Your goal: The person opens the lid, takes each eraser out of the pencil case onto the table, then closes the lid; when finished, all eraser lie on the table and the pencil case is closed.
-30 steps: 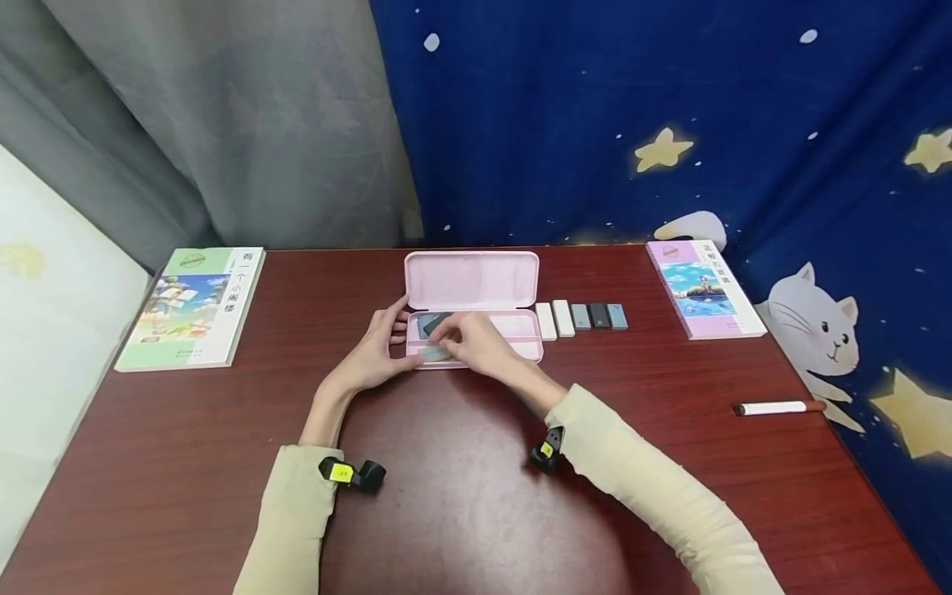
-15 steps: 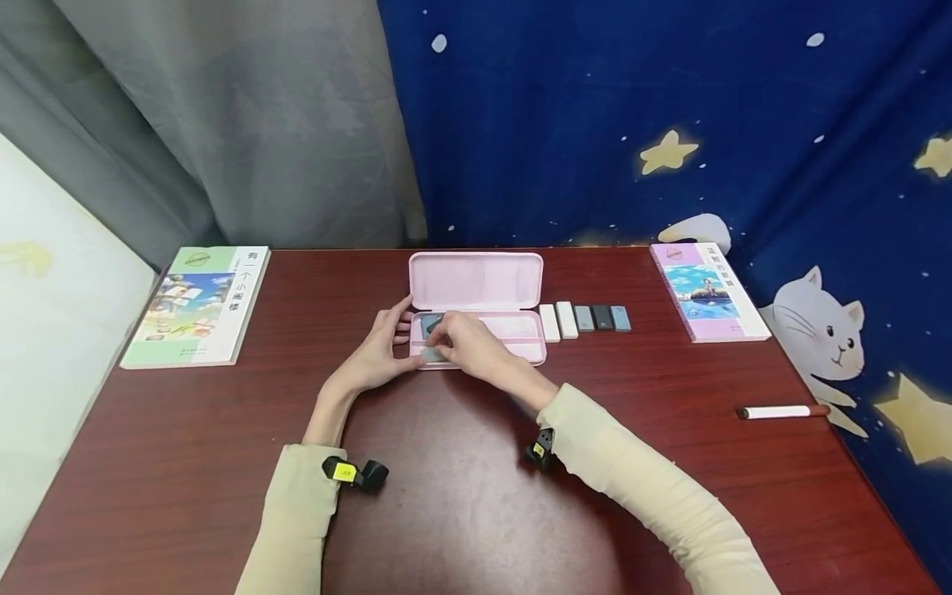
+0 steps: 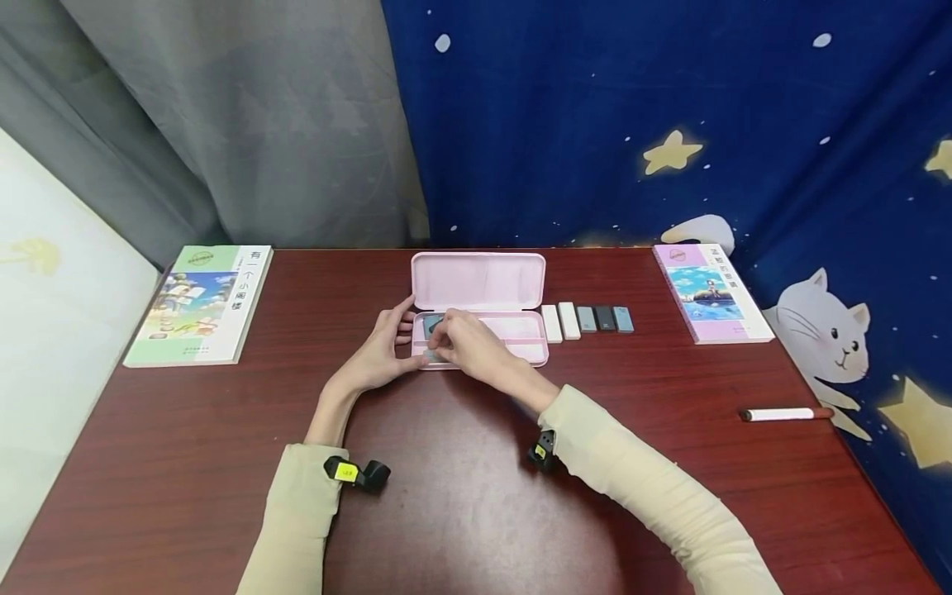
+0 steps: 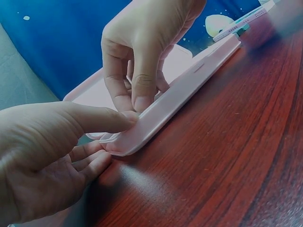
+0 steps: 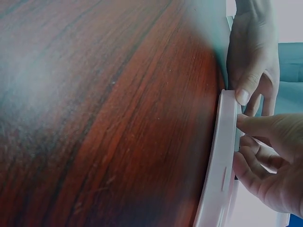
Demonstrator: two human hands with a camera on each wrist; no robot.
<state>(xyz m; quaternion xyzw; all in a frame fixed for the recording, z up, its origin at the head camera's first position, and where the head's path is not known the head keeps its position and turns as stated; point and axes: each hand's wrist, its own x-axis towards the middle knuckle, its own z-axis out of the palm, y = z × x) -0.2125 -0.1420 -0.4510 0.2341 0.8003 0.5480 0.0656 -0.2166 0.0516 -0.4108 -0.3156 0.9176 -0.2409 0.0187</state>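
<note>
A pink pencil case [image 3: 478,281] lies with its lid raised at the back of the table. My left hand [image 3: 375,355] holds its left end, with the thumb on the front rim and the fingers spread along the side. Bent down into the left part of the tray, my right hand [image 3: 479,347] pinches a pale blue-grey eraser [image 3: 432,356] in the front compartment, mostly hidden by the fingers. Behind those fingertips, a blue eraser [image 3: 428,324] and a dark one show in the rear compartment. In the left wrist view, both thumbs meet close at the case's near corner.
Right of the case stands a row of erasers: two white ones [image 3: 568,321], then blue and black ones [image 3: 605,319]. One book [image 3: 197,306] lies at the left, another book [image 3: 712,293] at the right. A white marker [image 3: 784,414] rests near the right edge.
My right hand has shifted slightly left over the tray, and less of the pale eraser shows under it. The dark eraser, tilted earlier, is now more covered. The left hand keeps its place.
</note>
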